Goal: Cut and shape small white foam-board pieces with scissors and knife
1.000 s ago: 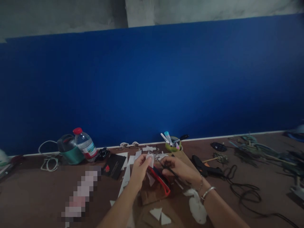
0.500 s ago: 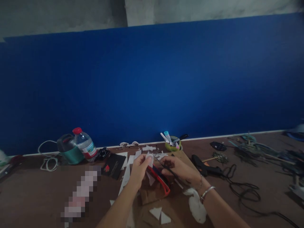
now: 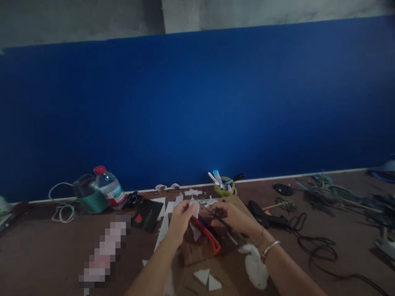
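My left hand (image 3: 182, 220) is closed, pinching a small rounded white piece (image 3: 194, 208) between thumb and fingers. From the right, my right hand (image 3: 230, 217) grips a long thin dark tool (image 3: 217, 216), its tip close to the white piece. I cannot make out the tool's exact kind. Below and between the hands lies a red-edged object (image 3: 212, 242), partly hidden, over brown cardboard (image 3: 197, 257). White triangular scraps (image 3: 202, 276) lie nearer to me. Under my right wrist rests a white cut-out shape (image 3: 256, 267).
Along the back stand a red-capped water bottle (image 3: 111, 190) and a green cup of pens (image 3: 224, 188). A black glue gun (image 3: 267, 218) lies right of my right hand, with a dark cord (image 3: 321, 242) trailing. A black box (image 3: 148, 216) lies to the left; greenish stems (image 3: 342, 197) are at right.
Almost everything stays put. The thin dark tool in my right hand has tilted slightly; my left hand still pinches the white piece. The view has shifted a little.
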The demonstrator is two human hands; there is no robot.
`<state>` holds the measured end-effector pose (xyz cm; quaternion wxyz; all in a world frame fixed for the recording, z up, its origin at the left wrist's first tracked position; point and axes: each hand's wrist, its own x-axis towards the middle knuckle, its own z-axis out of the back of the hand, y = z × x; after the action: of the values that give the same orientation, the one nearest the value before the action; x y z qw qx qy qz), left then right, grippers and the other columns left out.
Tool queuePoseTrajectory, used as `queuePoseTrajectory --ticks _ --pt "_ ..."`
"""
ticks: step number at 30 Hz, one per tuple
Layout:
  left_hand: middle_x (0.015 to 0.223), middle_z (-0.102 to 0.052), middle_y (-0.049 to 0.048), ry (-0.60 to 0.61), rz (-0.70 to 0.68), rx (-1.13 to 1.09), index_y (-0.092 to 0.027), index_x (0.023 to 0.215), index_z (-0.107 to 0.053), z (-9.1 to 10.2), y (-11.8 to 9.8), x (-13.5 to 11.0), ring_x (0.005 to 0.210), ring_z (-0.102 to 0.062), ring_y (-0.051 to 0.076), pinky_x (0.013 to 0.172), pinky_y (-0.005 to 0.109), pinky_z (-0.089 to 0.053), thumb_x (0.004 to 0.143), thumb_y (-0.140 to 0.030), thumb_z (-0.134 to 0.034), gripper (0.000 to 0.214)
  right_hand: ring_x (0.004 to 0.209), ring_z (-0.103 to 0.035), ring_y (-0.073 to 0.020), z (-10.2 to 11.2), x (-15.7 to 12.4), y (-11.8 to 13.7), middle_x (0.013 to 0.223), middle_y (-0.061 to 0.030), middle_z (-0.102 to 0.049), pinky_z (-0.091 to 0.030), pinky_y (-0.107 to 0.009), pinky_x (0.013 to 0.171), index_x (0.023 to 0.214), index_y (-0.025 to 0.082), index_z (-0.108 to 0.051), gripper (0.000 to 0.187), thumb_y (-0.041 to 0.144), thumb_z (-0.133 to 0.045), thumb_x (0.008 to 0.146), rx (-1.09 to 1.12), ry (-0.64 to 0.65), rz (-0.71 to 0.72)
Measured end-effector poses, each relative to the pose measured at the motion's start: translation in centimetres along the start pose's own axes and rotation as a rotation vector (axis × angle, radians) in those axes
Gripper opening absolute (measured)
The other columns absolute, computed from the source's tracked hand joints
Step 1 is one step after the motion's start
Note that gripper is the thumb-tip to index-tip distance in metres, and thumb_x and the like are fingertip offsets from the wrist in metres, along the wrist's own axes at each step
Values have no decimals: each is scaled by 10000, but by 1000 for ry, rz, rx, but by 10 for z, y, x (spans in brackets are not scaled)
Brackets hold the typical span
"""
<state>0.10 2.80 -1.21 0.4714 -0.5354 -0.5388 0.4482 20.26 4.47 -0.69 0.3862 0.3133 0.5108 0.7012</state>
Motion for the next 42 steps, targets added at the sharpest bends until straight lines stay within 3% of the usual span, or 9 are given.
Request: queuePoseTrajectory --ticks 6,12,24,32,38,42 --pt "607 -588 -15 37 25 -20 -148 689 -635 1 -3 -1 580 -496 117 582 221 -363 722 -390 -676 248 566 -480 -132 3 -1 2 641 24 -587 -366 -229 511 809 221 -670 265 402 -762 639 -4 51 -56" --pt "599 -611 -5 59 53 -41 -145 683 -659 2 -5 0 576 -509 125 597 234 -372 685 -381 -705 241 655 -509 -138 5 -2 5 736 12 -596 -393 -232 593 809 185 -646 352 431 -787 600 94 102 -53" --pt "595 -609 8 141 83 -24 -127 655 -661 5 -2 1 576 -505 126 591 237 -370 689 -338 -708 219 578 -430 -105 11 -2 -5 644 38 -520 -318 -209 520 792 175 -630 344 417 -791 608 17 115 -62" --pt "585 -595 -13 122 86 -28 -142 662 -637 5 -3 1 562 -500 119 582 232 -373 681 -365 -702 234 521 -408 -90 11 -2 -2 598 61 -486 -310 -198 476 788 181 -614 343 432 -774 617 -69 98 -82" --pt "616 -590 -31 36 110 -148 -171 759 -605 3 -1 -1 559 -528 120 570 225 -403 695 -367 -693 224 687 -526 -142 -1 0 3 737 19 -572 -418 -236 628 834 184 -586 362 451 -743 646 39 6 -9" --pt "673 -610 -22 -8 77 -169 -173 818 -611 1 2 0 601 -545 124 595 226 -420 704 -349 -688 223 680 -535 -142 -10 -1 9 749 6 -593 -432 -247 630 860 164 -583 390 448 -744 647 93 6 -28"
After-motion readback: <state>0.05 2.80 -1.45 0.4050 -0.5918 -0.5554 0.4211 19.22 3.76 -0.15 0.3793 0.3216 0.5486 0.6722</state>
